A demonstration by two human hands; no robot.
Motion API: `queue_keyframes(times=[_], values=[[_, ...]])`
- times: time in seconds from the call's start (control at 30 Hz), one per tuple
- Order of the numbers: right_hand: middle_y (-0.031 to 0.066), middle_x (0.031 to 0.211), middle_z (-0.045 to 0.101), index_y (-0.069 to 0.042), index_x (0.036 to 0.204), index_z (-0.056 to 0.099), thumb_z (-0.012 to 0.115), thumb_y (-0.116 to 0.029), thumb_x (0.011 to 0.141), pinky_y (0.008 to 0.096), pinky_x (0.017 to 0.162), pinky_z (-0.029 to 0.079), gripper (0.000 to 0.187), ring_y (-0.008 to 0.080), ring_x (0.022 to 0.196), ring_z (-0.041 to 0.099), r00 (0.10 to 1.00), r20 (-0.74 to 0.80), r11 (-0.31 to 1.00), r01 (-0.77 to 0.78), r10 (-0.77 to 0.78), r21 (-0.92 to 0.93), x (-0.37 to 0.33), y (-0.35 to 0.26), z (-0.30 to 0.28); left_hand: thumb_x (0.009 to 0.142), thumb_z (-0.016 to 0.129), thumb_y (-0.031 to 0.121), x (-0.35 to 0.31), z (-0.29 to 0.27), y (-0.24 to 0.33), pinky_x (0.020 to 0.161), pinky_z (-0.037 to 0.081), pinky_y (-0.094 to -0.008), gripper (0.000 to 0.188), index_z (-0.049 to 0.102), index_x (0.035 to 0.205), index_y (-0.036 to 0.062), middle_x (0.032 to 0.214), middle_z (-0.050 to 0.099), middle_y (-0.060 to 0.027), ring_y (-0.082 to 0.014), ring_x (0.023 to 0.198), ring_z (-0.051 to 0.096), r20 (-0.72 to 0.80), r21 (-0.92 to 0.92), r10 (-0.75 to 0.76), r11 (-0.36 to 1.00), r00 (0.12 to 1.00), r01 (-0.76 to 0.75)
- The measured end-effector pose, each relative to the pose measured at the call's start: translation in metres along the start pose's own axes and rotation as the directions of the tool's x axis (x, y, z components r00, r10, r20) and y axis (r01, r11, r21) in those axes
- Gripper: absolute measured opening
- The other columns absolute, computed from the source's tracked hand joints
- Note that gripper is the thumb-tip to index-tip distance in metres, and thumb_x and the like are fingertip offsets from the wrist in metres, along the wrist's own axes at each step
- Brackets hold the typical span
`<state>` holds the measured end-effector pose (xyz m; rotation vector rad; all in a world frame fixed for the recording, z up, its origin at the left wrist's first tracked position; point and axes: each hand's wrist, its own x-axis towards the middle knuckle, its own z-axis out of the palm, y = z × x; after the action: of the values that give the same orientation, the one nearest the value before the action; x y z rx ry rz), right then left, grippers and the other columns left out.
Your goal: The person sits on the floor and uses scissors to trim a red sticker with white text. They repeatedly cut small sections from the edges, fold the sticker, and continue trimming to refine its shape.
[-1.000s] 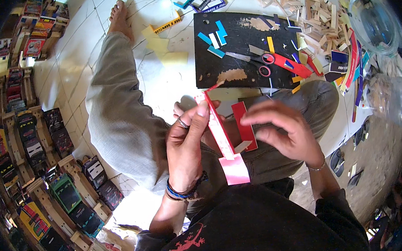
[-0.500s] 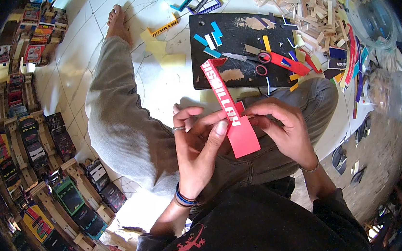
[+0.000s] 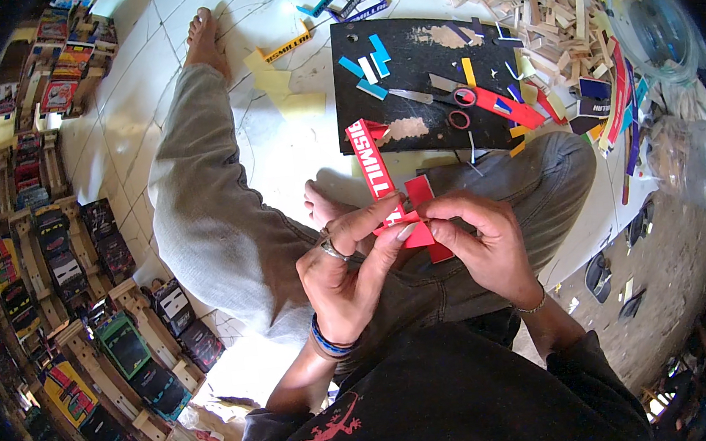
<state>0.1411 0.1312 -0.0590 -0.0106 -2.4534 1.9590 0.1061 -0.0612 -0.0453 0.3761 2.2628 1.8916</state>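
The near end of a red strip with white lettering (image 3: 372,168) is pinched between the thumb and fingers of the left hand (image 3: 330,269), and its folded red end is pressed between the thumb and forefinger of the right hand (image 3: 495,236). The fingertips of both hands are nearly met there. A flat red piece (image 3: 420,188) is seen just behind the right fingertips, partly covered by them.

Open room is left on the far side of the left hand, where bare white floor is bounded by the grey trouser leg (image 3: 206,192). Beyond the hands, the way is edged by a black board (image 3: 419,65), on which scissors (image 3: 435,100), a red-handled cutter knife (image 3: 505,108) and blue cut strips (image 3: 380,56) are laid.

The board is set on a white tiled floor (image 3: 130,68), where yellow paper (image 3: 304,105) and a yellow lettered bracket (image 3: 289,45) are scattered. Small wooden pieces (image 3: 560,35) are heaped beyond its right side. Wooden racks (image 3: 31,251) are lined along the left.

From the grip, the red strip is angled away and slightly left; its bent far end is seen against the board's near left corner, and whether it is touched cannot be told.
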Motion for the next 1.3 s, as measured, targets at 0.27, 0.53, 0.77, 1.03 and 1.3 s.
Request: queue_keyframes(times=[0.27,0.53,0.77,1.03,1.3], values=[[0.0099,0.099,0.073,0.003,0.112,0.068,0.065,-0.006,0.097,0.0283,0.077,0.054,0.017,0.013,0.088,0.069,0.996,0.051,0.986,-0.077,0.07,0.15,-0.001,-0.005,0.004,0.088,0.075,-0.002,0.001,0.009,0.001,0.082,0.052,-0.0237,0.034,0.067,0.121,-0.0003,0.103,0.076,-0.0082,-0.0099,0.091,0.069,-0.091,-0.266,-0.189,0.951,0.978,0.159],[0.0088,0.101,0.072,0.002,0.113,0.066,0.064,-0.007,0.098,0.0283,0.082,0.054,0.018,0.0129,0.094,0.068,0.979,0.151,0.957,-0.167,0.133,0.236,0.003,-0.007,0.006,0.085,0.078,-0.002,0.003,0.003,-0.006,0.115,0.031,-0.0327,0.049,0.057,0.13,-0.0003,0.102,0.077,-0.0083,-0.0099,0.104,0.068,-0.111,-0.272,-0.197,0.949,0.974,0.161],[0.0054,0.102,0.07,0.001,0.108,0.067,0.071,-0.006,0.093,0.0286,0.083,0.052,0.017,0.0111,0.095,0.065,0.987,0.102,0.967,-0.145,0.126,0.21,0.008,-0.001,0.012,0.083,0.079,-0.003,0.002,0.007,-0.008,0.111,0.033,-0.033,0.06,0.051,0.136,0.0008,0.101,0.077,-0.008,-0.0098,0.103,0.067,-0.108,-0.338,-0.244,0.921,0.964,0.195],[0.0109,0.109,0.068,0.002,0.116,0.056,0.068,-0.005,0.094,0.0288,0.082,0.055,0.025,0.0164,0.097,0.07,0.995,-0.055,0.97,-0.073,0.088,0.23,0.002,0.007,0.025,0.084,0.078,-0.005,0.004,0.006,-0.009,0.105,0.041,-0.0318,0.076,0.037,0.147,0.0016,0.099,0.077,-0.0099,-0.0131,0.102,0.068,-0.098,-0.336,-0.249,0.92,0.964,0.203],[0.0113,0.109,0.066,0.001,0.118,0.052,0.066,-0.002,0.095,0.0292,0.083,0.054,0.027,0.0179,0.098,0.07,0.996,-0.056,0.972,-0.049,0.063,0.231,-0.005,0.02,0.027,0.083,0.077,-0.007,0.004,0.009,-0.011,0.103,0.048,-0.0346,0.096,0.016,0.157,0.001,0.098,0.077,-0.0132,-0.0174,0.1,0.071,-0.069,-0.298,-0.149,0.947,0.986,0.122]])
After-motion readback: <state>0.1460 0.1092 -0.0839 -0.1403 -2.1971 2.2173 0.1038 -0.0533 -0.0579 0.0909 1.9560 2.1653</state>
